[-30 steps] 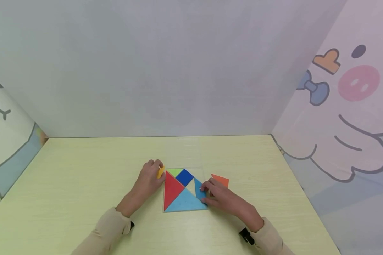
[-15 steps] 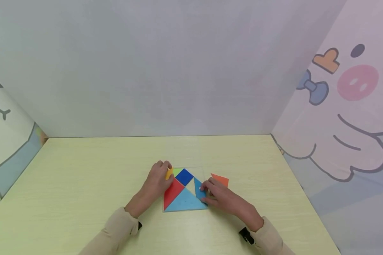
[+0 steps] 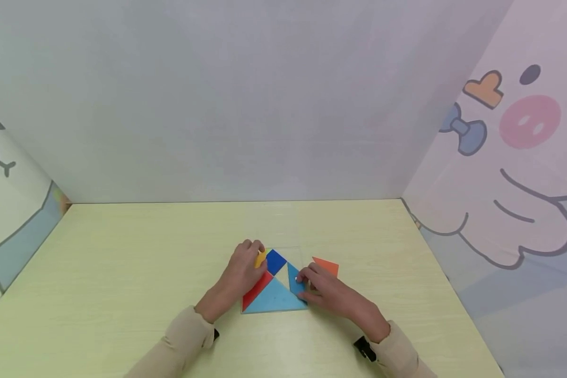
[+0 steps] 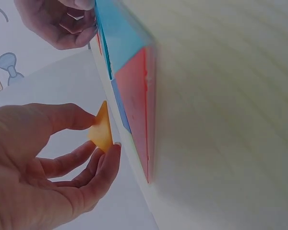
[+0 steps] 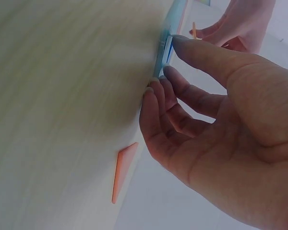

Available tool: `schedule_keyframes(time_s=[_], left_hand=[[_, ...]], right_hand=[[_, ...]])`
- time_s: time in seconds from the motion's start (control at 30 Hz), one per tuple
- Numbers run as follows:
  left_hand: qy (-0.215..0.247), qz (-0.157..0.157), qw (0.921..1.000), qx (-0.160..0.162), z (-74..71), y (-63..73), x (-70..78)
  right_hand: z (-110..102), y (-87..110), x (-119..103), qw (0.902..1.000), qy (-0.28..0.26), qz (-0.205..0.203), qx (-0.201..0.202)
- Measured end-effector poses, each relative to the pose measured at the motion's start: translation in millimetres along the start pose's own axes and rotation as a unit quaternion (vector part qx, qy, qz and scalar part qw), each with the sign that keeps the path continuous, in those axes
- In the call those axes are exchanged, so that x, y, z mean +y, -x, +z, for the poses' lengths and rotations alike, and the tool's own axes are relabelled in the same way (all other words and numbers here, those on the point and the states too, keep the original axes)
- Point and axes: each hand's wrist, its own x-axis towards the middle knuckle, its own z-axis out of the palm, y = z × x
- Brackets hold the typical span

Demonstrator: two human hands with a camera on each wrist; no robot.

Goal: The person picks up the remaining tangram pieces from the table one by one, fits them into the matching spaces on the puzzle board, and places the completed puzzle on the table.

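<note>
My left hand [image 3: 243, 270] pinches a yellow triangular tangram piece [image 4: 102, 129] between thumb and fingertips, raised above the other pieces. Below it, flat on the table, lie a red triangle [image 3: 255, 294], a light blue triangle [image 3: 275, 298] and a dark blue square [image 3: 276, 262]. The green piece [image 3: 267, 251] is mostly hidden behind the left hand. At the right of this group my right hand [image 3: 328, 289] holds a blue parallelogram [image 3: 295, 281] by its edges, with thumb and curled fingers. A small triangular gap lies between the square, parallelogram and light blue triangle.
An orange triangle [image 3: 328, 265] lies apart on the table, just beyond the right hand. The pale wooden table [image 3: 123, 252] ends at a grey back wall [image 3: 227, 105]. Cartoon-printed sheets flank it on both sides.
My left hand has moved right with the yellow triangle, from beside the group to over it, covering most of the green piece. The right hand has stayed in place.
</note>
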Motion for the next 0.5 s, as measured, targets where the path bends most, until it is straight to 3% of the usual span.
schedule_keyframes(time_s=[0.5], left_hand=[[0.015,0.019,0.9995,-0.018,13.3,-6.7,4.3]], right_hand=[[1,-5.0,3,1.0,0.004,-0.003,0.007]])
